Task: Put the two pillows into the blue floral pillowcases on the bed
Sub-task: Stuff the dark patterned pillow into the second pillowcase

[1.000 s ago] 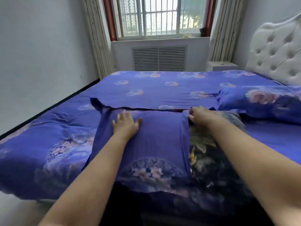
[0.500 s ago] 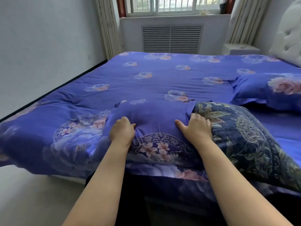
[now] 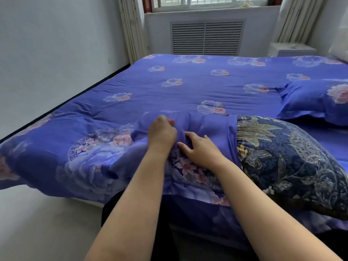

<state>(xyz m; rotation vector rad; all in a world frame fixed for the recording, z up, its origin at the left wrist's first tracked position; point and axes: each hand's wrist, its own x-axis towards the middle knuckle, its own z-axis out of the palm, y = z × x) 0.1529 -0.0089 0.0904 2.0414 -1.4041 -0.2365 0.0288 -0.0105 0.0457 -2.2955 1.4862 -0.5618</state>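
A home bedroom: a wide bed under a blue floral quilt [image 3: 188, 87], a matching blue floral pillow [image 3: 316, 102], pale pleated curtains [image 3: 131, 29], a barred window [image 3: 207, 0] above a white slatted radiator cover [image 3: 207, 38].

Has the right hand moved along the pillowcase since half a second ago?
Yes. The right hand has shifted leftward, away from the pillowcase's open edge beside the dark patterned pillow, toward the left hand.

No text, label, brand, number or sign can be read anywhere in the head view. Only printed flower and leaf patterns are borne by the fabrics, and no lettering is carried by them.
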